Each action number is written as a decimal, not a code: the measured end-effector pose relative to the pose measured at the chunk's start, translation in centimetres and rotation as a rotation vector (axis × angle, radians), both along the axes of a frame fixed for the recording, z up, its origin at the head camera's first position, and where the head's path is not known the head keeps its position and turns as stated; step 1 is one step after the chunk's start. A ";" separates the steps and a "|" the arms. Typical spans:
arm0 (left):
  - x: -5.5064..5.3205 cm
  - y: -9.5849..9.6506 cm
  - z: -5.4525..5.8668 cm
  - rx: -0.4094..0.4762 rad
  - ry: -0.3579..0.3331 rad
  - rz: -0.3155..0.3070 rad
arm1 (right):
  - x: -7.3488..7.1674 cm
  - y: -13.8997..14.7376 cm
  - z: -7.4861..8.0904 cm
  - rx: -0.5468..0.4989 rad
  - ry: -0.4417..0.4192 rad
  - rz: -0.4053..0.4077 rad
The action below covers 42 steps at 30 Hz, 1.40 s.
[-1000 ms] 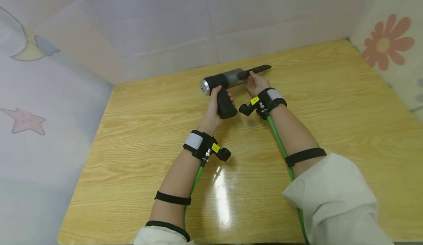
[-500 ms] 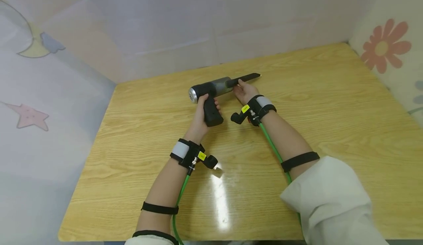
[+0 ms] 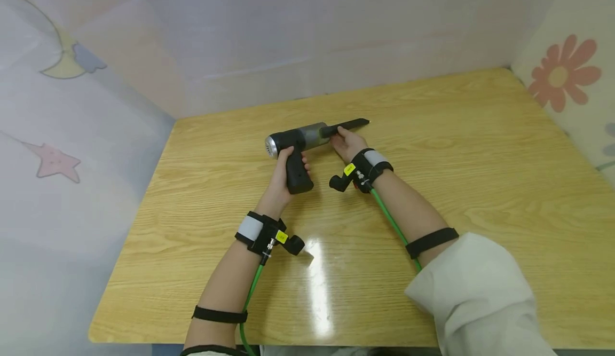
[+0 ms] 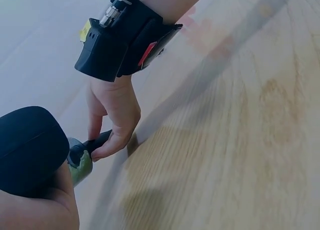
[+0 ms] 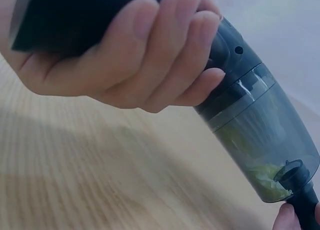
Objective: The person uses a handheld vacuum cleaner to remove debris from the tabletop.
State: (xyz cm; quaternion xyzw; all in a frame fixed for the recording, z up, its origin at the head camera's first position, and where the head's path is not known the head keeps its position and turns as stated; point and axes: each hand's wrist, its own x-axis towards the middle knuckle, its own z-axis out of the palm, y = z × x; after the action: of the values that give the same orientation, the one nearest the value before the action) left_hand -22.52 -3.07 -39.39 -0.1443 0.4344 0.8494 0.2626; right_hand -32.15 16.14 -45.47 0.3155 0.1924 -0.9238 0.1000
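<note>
A handheld vacuum cleaner (image 3: 290, 141) with a black body, a silver vented end and a clear dust cup (image 5: 265, 135) is held above the far middle of the table. Yellow-green scraps (image 5: 267, 182) lie inside the cup. My left hand (image 3: 280, 177) grips its black pistol handle (image 3: 298, 177), fingers wrapped round it. At the front end, my right hand (image 3: 348, 143) pinches the base of the black crevice nozzle (image 3: 353, 125) between thumb and fingers. In the left wrist view, the bulky handle end hides part of the vacuum, while the right hand (image 4: 117, 110) shows beyond it.
The wood-grain table (image 3: 456, 185) carries a bright light reflection near its front. A pale wall sheet (image 3: 250, 36) stands right behind the far edge. Green cables (image 3: 391, 222) run from both wrist cameras along the forearms.
Both hands and the vacuum have shifted left and nearer to me in the head view. The left hand's grip on the handle and the right hand's pinch on the nozzle stay the same.
</note>
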 end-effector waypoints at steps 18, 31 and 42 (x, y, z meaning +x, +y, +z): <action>1.6 -4.4 0.2 0.072 -0.046 0.016 | 3.1 -4.4 3.1 0.134 -0.029 0.103; 1.2 -3.9 0.1 0.098 -0.049 0.010 | 1.7 -3.5 1.4 0.179 -0.015 0.104; 0.5 -2.6 0.1 0.101 -0.075 0.029 | -3.4 -0.8 -5.1 0.133 0.009 0.102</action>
State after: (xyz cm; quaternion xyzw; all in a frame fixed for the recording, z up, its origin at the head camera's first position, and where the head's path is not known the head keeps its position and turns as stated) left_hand -22.04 -5.72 -39.28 -0.1687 0.3786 0.8680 0.2734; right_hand -35.54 15.29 -50.53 0.3069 0.2695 -0.9042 0.1251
